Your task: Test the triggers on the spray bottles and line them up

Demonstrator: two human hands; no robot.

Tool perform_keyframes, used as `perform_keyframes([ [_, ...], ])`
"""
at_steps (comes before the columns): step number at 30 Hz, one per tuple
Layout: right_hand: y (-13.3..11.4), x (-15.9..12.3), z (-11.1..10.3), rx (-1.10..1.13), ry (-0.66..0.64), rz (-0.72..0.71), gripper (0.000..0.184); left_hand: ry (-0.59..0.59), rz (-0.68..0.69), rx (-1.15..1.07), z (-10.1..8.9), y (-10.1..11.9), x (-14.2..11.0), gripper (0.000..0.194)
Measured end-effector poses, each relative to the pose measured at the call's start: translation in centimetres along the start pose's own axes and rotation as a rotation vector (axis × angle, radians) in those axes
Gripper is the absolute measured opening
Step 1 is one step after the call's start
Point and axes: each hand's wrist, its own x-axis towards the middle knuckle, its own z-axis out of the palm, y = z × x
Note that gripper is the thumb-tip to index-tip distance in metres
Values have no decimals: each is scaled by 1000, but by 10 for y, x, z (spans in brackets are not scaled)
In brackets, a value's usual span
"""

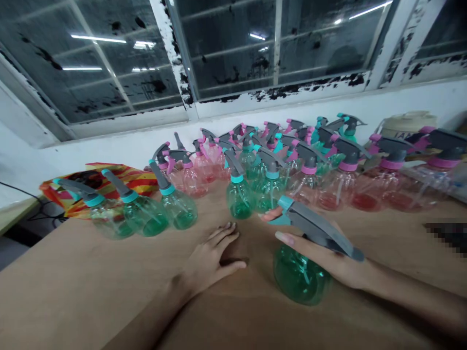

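Observation:
My right hand [328, 260] is wrapped round the neck of a green spray bottle [302, 282] with a grey and teal spray head; its fingers reach the teal trigger and part of the neck is hidden. Flat on the table [120, 301], my left hand [209, 257] rests with its fingers spread and holds nothing. Just beyond its fingertips stands another green spray bottle [241, 201]. To the left are three more bottles with teal collars, among them an upright one [180, 211] close to my left hand.
Several pink spray bottles [333, 192] stand in rows at the back and right, mixed with green ones. A red and yellow bag [120, 172] lies at the back left. Behind the table runs a white wall [146, 133] under windows. A beige container [408, 121] stands at the far right.

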Motion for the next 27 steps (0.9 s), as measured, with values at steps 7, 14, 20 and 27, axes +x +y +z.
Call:
perform_keyframes([
  [7, -8, 3, -2, 31, 4, 9, 18, -10, 6, 46, 6, 9, -2, 67],
  [14, -3, -2, -4, -100, 41, -10, 27, -3, 16, 68, 6, 9, -2, 67],
  [20, -6, 0, -1, 20, 8, 63, 21, 2, 11, 51, 5, 12, -2, 64],
  [27, -6, 0, 1, 58, 28, 80, 35, -22, 8, 77, 5, 10, -2, 62],
])
